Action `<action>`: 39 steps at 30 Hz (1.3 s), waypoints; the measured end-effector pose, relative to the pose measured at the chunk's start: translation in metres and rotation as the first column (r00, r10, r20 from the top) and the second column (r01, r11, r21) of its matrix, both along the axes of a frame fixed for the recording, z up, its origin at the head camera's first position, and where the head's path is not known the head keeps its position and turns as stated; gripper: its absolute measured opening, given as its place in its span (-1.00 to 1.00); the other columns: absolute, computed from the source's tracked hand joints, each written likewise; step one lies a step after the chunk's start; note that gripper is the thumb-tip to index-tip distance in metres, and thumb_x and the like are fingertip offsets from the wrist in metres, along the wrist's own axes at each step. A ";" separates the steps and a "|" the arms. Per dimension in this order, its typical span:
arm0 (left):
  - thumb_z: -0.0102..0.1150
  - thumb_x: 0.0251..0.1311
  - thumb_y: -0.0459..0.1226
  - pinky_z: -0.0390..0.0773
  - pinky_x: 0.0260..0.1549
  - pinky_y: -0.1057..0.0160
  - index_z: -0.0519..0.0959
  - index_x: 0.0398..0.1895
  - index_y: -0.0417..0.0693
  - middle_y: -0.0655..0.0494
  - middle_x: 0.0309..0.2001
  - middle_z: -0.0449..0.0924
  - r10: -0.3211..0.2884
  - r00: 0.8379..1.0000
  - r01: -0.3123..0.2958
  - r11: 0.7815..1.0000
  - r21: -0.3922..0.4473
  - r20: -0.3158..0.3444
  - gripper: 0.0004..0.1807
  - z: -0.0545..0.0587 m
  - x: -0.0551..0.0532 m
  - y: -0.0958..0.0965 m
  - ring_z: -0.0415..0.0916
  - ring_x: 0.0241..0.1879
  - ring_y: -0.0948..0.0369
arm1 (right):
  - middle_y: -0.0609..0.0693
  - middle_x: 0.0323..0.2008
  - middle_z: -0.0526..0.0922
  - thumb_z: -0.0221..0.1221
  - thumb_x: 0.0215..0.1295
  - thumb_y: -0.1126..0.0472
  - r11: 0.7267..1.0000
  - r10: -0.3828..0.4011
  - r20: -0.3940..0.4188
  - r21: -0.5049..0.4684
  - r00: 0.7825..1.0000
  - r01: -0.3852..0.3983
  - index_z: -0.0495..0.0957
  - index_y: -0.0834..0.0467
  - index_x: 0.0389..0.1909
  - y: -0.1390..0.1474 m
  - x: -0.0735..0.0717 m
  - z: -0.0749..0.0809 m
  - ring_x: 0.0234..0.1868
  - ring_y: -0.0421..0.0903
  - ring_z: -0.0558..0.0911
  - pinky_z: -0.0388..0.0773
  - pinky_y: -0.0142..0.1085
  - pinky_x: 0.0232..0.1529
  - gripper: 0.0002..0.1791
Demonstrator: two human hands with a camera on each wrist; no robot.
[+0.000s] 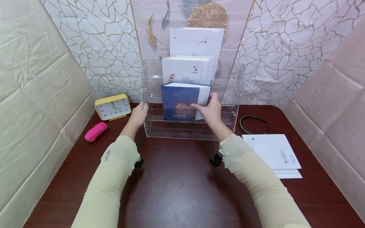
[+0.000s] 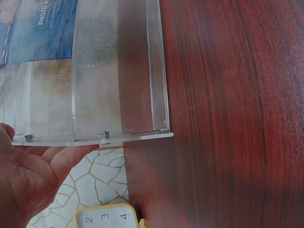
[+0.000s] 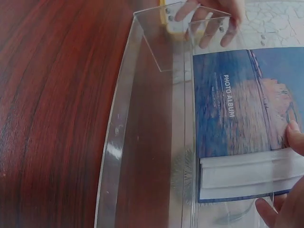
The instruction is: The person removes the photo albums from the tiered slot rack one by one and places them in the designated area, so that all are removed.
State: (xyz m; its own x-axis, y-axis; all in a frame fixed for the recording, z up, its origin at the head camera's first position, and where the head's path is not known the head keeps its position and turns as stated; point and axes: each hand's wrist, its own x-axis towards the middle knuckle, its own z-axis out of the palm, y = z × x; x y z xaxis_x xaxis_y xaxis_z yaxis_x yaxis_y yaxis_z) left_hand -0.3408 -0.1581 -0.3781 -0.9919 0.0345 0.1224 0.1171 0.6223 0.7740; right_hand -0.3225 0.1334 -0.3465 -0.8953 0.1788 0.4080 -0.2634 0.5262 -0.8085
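Note:
A clear acrylic rack [image 1: 182,131] stands on the table with books in its tiers. The left hand [image 1: 139,113] holds the rack's left side panel; in the left wrist view its fingers [image 2: 61,159] lie along the panel's outer face. In the front slot sits a blue photo album [image 1: 181,101] with a white band at its right side. The right hand [image 1: 212,110] grips the album's right edge, thumb across the front cover and other fingers behind. Behind it rise a white book [image 1: 182,69] and a taller white book [image 1: 188,41].
A yellow clock [image 1: 113,107] and a pink yarn skein [image 1: 96,131] are on the left. To the right lie a black headband [image 1: 242,123] and white books [image 1: 271,152], partly under the right sleeve. Cloth-covered walls enclose the table [image 1: 176,190] on both sides.

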 end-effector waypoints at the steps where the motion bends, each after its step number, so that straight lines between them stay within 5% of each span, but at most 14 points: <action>1: -0.46 0.45 -0.07 0.20 0.20 -0.05 0.22 0.32 -0.18 -0.22 0.26 0.27 -0.001 1.000 0.001 1.000 -0.002 -0.002 -0.46 0.000 0.000 0.000 0.22 0.24 -0.10 | 0.14 -0.18 0.52 0.48 -0.13 0.03 1.000 0.002 -0.001 -0.003 1.000 -0.002 0.24 0.23 -0.08 0.000 -0.001 0.000 -0.15 0.01 0.53 0.49 -0.14 -0.19 -0.27; 19: -0.45 0.45 -0.04 0.21 0.19 -0.04 0.24 0.29 -0.16 -0.22 0.22 0.31 0.003 1.000 -0.003 1.000 0.000 0.002 -0.47 -0.001 -0.002 0.000 0.25 0.21 -0.07 | 0.14 -0.18 0.51 0.46 -0.07 0.10 0.999 0.017 -0.020 0.039 1.000 -0.017 0.25 0.21 0.02 -0.009 -0.005 0.008 -0.15 0.04 0.50 0.44 -0.11 -0.14 -0.28; 29: -0.44 0.45 -0.10 0.22 0.19 -0.04 0.29 0.24 -0.22 -0.24 0.17 0.37 0.007 1.000 -0.008 0.999 -0.044 -0.027 -0.50 -0.002 -0.004 0.002 0.26 0.21 -0.12 | 0.17 -0.14 0.52 0.41 -0.01 -0.01 0.969 0.021 -0.050 0.248 0.999 -0.008 0.25 0.22 0.08 -0.027 -0.002 0.030 -0.13 0.09 0.53 0.44 -0.06 -0.15 -0.26; 39: -0.43 0.45 -0.11 0.23 0.18 -0.01 0.32 0.20 -0.25 -0.23 0.09 0.47 0.012 0.999 -0.015 0.998 -0.059 -0.045 -0.51 -0.002 -0.006 0.001 0.30 0.18 -0.12 | 0.19 -0.15 0.57 0.45 -0.09 -0.01 0.958 0.064 -0.077 0.283 0.995 -0.039 0.27 0.21 0.09 -0.034 -0.008 0.036 -0.14 0.13 0.57 0.47 -0.06 -0.15 -0.21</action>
